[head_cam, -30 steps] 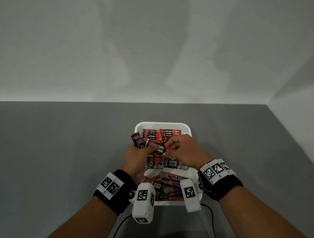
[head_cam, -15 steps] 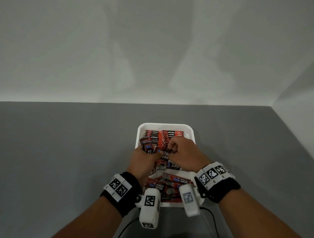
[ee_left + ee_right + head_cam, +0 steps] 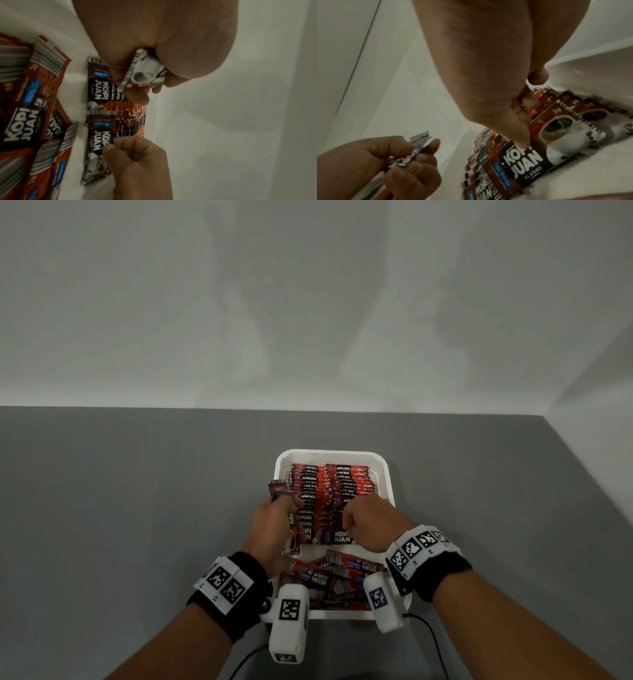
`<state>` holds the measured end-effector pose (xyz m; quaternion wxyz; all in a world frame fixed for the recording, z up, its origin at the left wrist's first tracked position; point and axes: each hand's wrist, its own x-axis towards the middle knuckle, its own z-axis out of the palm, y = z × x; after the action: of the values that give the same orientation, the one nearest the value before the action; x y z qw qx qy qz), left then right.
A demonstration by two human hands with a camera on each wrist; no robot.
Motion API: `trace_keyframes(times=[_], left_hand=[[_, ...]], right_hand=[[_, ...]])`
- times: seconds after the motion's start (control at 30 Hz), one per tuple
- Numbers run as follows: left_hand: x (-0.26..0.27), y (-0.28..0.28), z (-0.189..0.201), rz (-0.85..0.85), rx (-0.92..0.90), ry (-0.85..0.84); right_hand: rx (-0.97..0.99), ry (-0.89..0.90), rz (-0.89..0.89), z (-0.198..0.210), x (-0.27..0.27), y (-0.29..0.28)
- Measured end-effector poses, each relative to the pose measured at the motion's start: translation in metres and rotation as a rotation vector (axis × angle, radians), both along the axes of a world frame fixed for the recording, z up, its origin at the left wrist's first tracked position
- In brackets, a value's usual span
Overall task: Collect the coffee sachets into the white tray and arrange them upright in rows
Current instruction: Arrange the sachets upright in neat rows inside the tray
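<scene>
The left hand [image 3: 274, 525] grips a few spare sachets [image 3: 279, 489] at the left edge of the white tray [image 3: 385, 474], just left of the upright rows [image 3: 330, 491], whose near-end sachet [image 3: 337, 537] the right hand [image 3: 371, 525] pinches, nearer the loose pile [image 3: 334, 580].

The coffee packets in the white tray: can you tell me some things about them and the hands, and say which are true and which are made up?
1. The left hand holds a few coffee sachets. True.
2. The white tray is empty. False: two rows of upright sachets fill its far part.
3. The right hand rests on the grey table. False: it is over the tray, fingers at the front of the right row.
4. Loose sachets lie flat in a jumble at the near end of the tray. True.
</scene>
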<state>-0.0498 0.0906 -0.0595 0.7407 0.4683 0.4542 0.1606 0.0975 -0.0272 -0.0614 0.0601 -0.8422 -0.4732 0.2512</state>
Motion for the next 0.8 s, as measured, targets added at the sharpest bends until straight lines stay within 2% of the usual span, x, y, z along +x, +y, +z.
trace_keyframes(times=[0.17,0.37,0.47,0.6,0.7,0.8], left_hand=[[-0.010,0.002,-0.003,0.011,-0.020,0.010],[-0.013,-0.005,0.001,-0.116,0.048,0.001],[-0.011,-0.008,-0.001,-0.142,0.112,0.021],[-0.011,-0.008,-0.003,-0.201,0.159,0.045],[-0.011,-0.009,-0.002,-0.249,0.181,0.039],[-0.009,-0.011,-0.005,-0.260,0.198,0.041]], right_hand=[[-0.077,-0.171,0.054,-0.011,-0.002,-0.001],[-0.095,-0.255,0.101,-0.012,-0.002,-0.003],[-0.061,-0.222,0.080,-0.009,-0.001,-0.006],[0.006,-0.083,0.052,-0.005,0.003,-0.017],[-0.047,0.024,0.097,-0.009,-0.002,-0.032],[-0.125,0.048,0.133,-0.019,-0.010,-0.043]])
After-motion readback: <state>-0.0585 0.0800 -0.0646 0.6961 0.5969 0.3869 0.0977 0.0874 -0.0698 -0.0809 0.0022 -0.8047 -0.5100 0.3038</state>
